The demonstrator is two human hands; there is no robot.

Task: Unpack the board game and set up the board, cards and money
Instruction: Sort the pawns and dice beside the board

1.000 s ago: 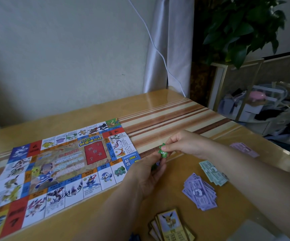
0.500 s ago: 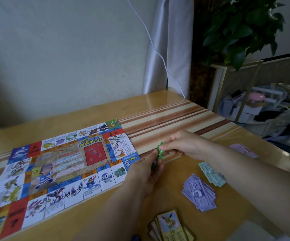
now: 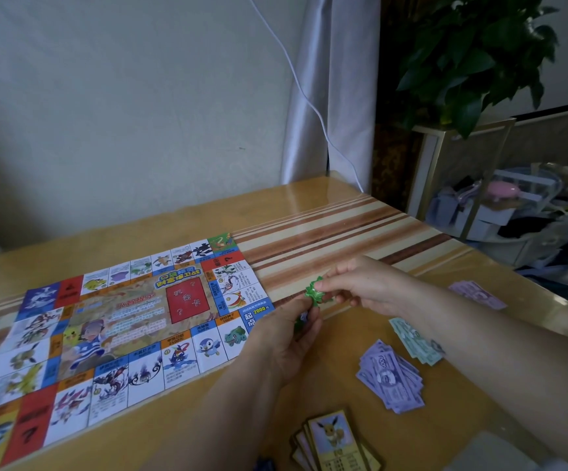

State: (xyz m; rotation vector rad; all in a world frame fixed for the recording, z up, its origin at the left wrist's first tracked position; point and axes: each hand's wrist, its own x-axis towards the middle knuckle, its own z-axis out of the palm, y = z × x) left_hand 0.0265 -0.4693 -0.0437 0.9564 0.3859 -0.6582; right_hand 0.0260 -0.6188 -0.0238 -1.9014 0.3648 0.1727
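Head view: glossy striped wooden table (image 3: 327, 232), plant (image 3: 473, 56) behind.

Plain pale wall (image 3: 123, 107) fills the view from 9 to 12 o'clock. A grey-white curtain (image 3: 327, 96) hangs at 12 o'clock, with a thin white cable (image 3: 304, 96) running down across it. Glossy wooden table (image 3: 310, 212), yellowish with brown and cream stripes, spans the lower half. Leafy green plant (image 3: 473, 56) at 1 o'clock stands above a gold-framed glass cabinet (image 3: 462, 185); cluttered items (image 3: 530, 212) lie at 3 o'clock. Soft, dim daylight.
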